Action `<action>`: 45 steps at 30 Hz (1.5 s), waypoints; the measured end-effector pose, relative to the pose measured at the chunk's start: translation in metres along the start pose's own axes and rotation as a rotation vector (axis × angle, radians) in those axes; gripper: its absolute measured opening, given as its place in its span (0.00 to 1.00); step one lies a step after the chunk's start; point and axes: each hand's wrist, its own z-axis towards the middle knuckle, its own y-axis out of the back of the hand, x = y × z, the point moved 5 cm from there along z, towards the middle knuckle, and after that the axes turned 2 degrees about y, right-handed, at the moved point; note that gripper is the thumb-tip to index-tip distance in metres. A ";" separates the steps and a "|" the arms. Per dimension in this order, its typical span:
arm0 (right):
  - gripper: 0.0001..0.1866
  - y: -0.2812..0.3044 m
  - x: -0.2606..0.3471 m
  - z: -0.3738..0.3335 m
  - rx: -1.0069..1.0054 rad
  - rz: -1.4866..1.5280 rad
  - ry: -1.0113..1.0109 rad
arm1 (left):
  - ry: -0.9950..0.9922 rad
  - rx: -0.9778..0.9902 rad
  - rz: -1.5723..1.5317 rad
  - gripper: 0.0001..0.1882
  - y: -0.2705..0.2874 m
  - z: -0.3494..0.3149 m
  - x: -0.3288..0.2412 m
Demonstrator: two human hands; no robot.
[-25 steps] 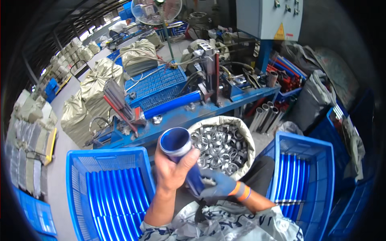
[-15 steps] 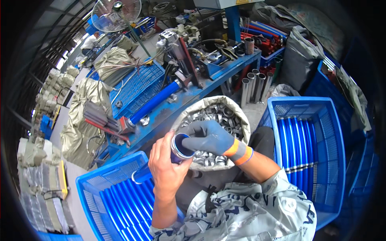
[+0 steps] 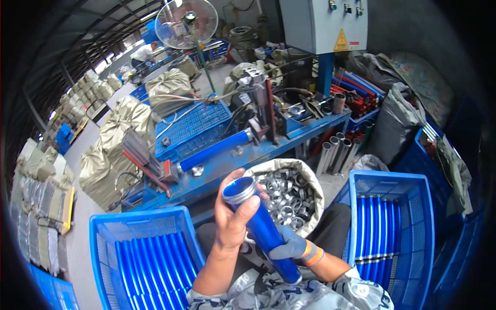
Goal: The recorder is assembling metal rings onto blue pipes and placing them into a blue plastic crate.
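A shiny blue tube [image 3: 264,227] with a silver threaded collar at its upper, open end slants down toward my lap. My bare left hand [image 3: 231,219] wraps around it just below the collar, thumb across the front. Lower down, my right hand [image 3: 290,245], in a grey-blue glove with an orange cuff, grips the tube from the side. Just beyond, a pale cloth sack [image 3: 316,178] stands between my knees, full of loose silver metal rings [image 3: 289,199]. Both hands are apart from the rings.
Blue crates with rows of blue tubes stand at left [image 3: 98,243] and right [image 3: 424,227]. Ahead is a blue metal bench [image 3: 217,178] bearing a clamped blue tube [image 3: 214,151] and tooling. A grey control box [image 3: 323,23], a fan [image 3: 186,23] and upright silver tubes [image 3: 336,155] stand farther off.
My right hand has moved from the tube's open end down to its lower part. The tube has swung so its lower end points toward my lap. The view has tilted up.
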 end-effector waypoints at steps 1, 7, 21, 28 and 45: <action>0.38 0.003 0.002 0.001 -0.035 -0.144 0.018 | -0.003 0.003 0.015 0.42 -0.001 0.000 -0.001; 0.37 0.002 0.015 0.000 -0.152 -0.418 0.089 | -0.018 -0.039 0.121 0.47 -0.003 0.002 -0.005; 0.45 0.042 0.045 0.051 -0.389 -0.956 0.742 | -0.083 0.098 0.323 0.57 0.015 -0.005 -0.021; 0.49 0.070 0.053 0.051 -0.412 -1.226 0.864 | -0.043 0.212 0.604 0.27 0.037 -0.006 -0.037; 0.39 0.082 0.030 0.079 -0.004 -0.183 0.161 | 0.268 1.036 0.854 0.46 0.012 -0.082 0.032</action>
